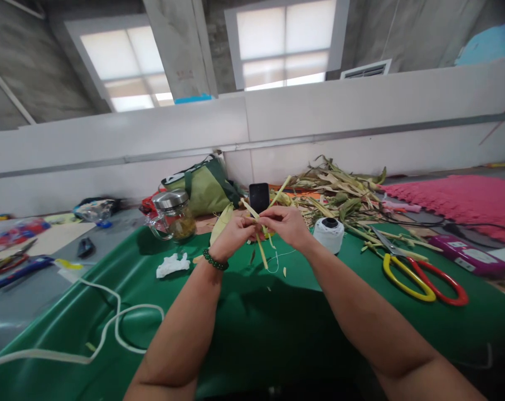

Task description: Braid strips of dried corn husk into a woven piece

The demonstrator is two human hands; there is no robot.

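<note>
Above the green mat, my left hand (pixel 236 235) and my right hand (pixel 289 225) meet with fingers closed. Both pinch pale yellow-green corn husk strips (pixel 261 253), whose ends stick out above and below the fingers. A broader piece of husk (pixel 221 224) shows behind my left hand. Fine white thread (pixel 273 268) hangs under the fingers and loops across the mat; its exact hold at the fingertips is too small to tell. Just right of my right wrist stands a white thread spool (pixel 328 240) with a dark core.
Scissors (pixel 423 278) with yellow and red handles lie at right, near a purple box (pixel 470 255). Behind are a husk pile (pixel 340 186), a phone (pixel 259 197), a green bag (pixel 208 186) and a glass jar (pixel 179 223). Crumpled tissue (pixel 173 265) and a white cord (pixel 110 317) lie left.
</note>
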